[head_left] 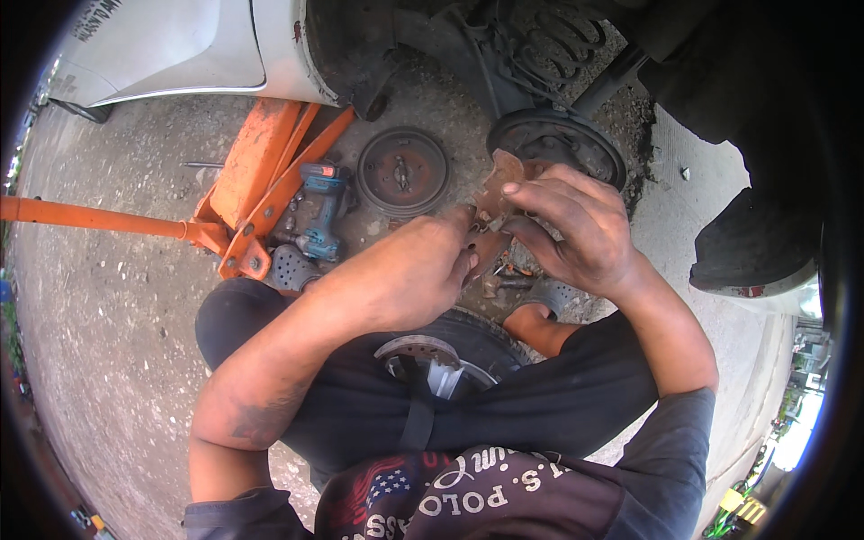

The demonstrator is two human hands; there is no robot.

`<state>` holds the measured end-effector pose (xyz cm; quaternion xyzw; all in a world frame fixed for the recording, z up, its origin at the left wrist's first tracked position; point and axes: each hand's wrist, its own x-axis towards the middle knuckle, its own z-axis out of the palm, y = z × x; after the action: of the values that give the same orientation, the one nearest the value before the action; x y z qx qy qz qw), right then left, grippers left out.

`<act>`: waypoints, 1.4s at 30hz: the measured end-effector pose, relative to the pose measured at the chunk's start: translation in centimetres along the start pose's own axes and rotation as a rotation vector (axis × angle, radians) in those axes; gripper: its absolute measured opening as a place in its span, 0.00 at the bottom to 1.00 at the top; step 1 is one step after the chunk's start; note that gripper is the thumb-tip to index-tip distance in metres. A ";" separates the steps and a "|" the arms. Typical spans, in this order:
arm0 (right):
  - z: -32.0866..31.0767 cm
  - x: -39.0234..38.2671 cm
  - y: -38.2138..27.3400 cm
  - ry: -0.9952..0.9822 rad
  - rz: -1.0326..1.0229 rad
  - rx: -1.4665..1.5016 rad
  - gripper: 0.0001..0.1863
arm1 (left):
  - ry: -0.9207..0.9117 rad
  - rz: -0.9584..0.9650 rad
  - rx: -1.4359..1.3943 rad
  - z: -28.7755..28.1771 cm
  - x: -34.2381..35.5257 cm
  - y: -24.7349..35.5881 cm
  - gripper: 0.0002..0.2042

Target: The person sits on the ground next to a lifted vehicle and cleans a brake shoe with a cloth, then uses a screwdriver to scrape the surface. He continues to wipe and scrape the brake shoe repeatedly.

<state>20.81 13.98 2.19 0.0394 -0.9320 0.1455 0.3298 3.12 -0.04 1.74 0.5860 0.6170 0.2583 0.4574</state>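
Note:
Both of my hands meet at a rusty brown brake shoe (500,180), raised in front of my knees. My left hand (423,261) is closed on its near side, with the thumb and fingertips around the metal. From the right, my right hand (580,225) pinches it with bent fingers and thumb. Small fittings between the fingertips are too hidden to make out. Beyond the hands, a round brake drum (403,171) lies on the ground. The dark brake backing plate (553,148) sits on the axle, partly behind the shoe and my right hand.
An orange floor jack (256,162) stands at left, its long handle (99,216) reaching leftward. Beside it lies a teal cordless impact wrench (321,220). A wheel (486,333) rests between my legs with another curved brake shoe (418,345) on it. A coil spring (567,45) hangs above.

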 end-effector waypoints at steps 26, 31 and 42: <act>-1.4 0.5 -0.1 -0.294 0.135 -0.205 0.26 | -0.125 0.006 0.001 0.0 0.2 -0.8 0.30; -1.4 0.9 -0.2 -0.326 0.005 -0.192 0.21 | -0.097 0.100 -0.167 0.1 0.4 -1.5 0.27; -1.9 1.1 -2.1 -0.262 0.254 -0.202 0.14 | 0.041 -0.021 0.049 1.0 0.7 -1.3 0.24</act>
<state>21.42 12.60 4.77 -0.0930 -0.9742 0.0851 0.1869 3.41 0.19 0.04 0.5850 0.6386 0.2503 0.4328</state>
